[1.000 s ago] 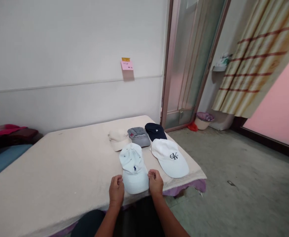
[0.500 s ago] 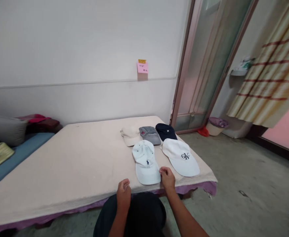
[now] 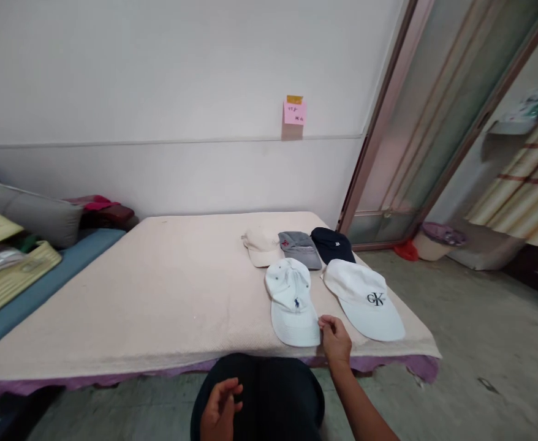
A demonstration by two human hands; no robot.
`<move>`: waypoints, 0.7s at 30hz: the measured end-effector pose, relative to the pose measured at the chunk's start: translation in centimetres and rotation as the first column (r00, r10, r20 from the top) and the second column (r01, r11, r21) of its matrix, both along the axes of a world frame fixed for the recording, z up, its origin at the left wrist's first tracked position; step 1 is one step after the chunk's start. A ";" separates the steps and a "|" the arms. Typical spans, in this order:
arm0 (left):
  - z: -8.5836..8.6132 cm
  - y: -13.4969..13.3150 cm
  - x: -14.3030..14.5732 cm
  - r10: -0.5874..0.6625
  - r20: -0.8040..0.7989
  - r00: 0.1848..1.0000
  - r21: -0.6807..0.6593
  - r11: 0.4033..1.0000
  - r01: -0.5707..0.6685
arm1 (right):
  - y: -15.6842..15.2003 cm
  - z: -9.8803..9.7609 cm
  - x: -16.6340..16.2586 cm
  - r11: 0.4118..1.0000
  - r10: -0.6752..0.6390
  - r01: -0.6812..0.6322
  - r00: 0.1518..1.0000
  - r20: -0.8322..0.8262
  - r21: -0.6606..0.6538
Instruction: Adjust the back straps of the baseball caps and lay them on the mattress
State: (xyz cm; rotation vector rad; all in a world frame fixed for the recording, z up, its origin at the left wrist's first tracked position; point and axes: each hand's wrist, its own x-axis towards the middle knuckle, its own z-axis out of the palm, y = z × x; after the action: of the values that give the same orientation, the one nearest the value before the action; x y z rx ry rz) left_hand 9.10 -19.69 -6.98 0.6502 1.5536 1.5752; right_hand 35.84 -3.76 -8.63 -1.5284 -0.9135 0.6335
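Several caps lie on the right part of a low cream-covered bed (image 3: 159, 294). Nearest me is a white cap with a small dark horse logo (image 3: 291, 301), and my right hand (image 3: 334, 338) pinches the right corner of its brim. A white cap with dark letters (image 3: 363, 299) lies just to its right. Behind them sit a cream cap (image 3: 260, 247), a grey cap (image 3: 299, 248) and a navy cap (image 3: 332, 244). My left hand (image 3: 220, 408) hangs off the bed over my dark-trousered knee, fingers loosely curled and holding nothing.
A blue mattress (image 3: 43, 282) with pillows and folded yellow bedding (image 3: 7, 269) lies to the left. A pink note (image 3: 295, 113) sticks to the white wall. A glass sliding door (image 3: 425, 122), a small bin (image 3: 437, 239) and striped curtains (image 3: 526, 190) are on the right, above grey floor.
My left hand let go of the white cap's brim and drew back off the bed toward my knee. My right hand stays at the brim. My view has swung left.
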 end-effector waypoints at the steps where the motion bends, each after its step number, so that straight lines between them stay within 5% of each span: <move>1: 0.1 0.1 0.1 -0.004 -0.029 1.000 -0.006 1.000 0.004 | 0.0 0.0 0.0 1.000 0.003 -0.003 1.000 -0.008 0.001; 7: 0.9 1.4 0.1 -0.124 -0.079 0.989 -0.161 0.981 0.110 | -0.1 0.3 0.1 1.000 0.026 -0.024 0.996 -0.084 0.016; 15: -0.3 1.5 -0.3 -0.114 -0.025 0.993 -0.133 0.985 0.110 | -0.2 1.4 -0.5 0.998 -0.028 0.044 0.953 -0.303 0.046; 21: 0.0 1.5 -0.7 -0.085 0.014 0.996 -0.120 0.989 0.086 | -3.5 3.7 -3.6 0.998 0.013 0.011 0.940 -0.341 0.068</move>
State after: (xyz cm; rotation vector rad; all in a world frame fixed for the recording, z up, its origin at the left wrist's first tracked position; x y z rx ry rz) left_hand 8.36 -18.15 -7.03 0.6336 1.5793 1.4077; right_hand 32.28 -7.27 -4.94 -1.3031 -0.6632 0.8299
